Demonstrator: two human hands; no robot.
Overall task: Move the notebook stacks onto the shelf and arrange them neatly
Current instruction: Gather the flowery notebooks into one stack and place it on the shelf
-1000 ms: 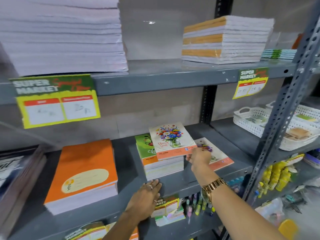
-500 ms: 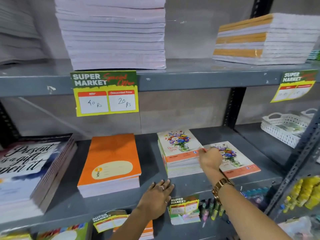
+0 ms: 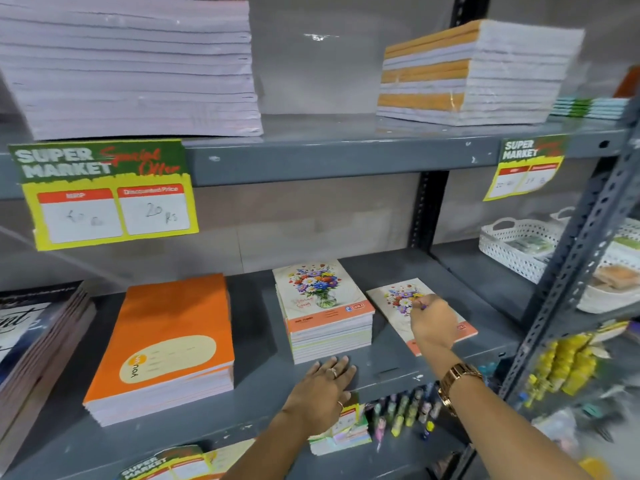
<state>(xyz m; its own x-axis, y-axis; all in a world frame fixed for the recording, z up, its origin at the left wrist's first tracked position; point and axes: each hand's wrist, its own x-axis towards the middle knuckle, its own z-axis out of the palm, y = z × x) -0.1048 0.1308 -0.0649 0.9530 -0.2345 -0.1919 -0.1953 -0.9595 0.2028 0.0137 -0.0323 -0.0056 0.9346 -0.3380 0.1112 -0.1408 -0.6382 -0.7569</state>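
Observation:
A stack of floral-cover notebooks [image 3: 323, 306] stands squared up in the middle of the grey shelf [image 3: 391, 370]. To its right lies a single floral notebook [image 3: 393, 299] flat on the shelf. My right hand [image 3: 433, 323] rests on that single notebook, fingers curled over its cover. My left hand [image 3: 320, 389] lies flat on the shelf's front edge, just below the stack, fingers spread and holding nothing. An orange notebook stack [image 3: 166, 344] sits to the left.
Dark-cover books [image 3: 31, 337] fill the far left. The upper shelf carries a tall white stack [image 3: 128, 64] and an orange-banded stack [image 3: 478, 74]. White baskets [image 3: 519, 247] stand on the right bay behind a slotted upright [image 3: 575, 268]. Price tags hang from the shelf edges.
The floral stack now sits straight, its top notebook level. My right hand has left the stack's corner and moved right onto the single notebook. My left hand stayed on the shelf edge.

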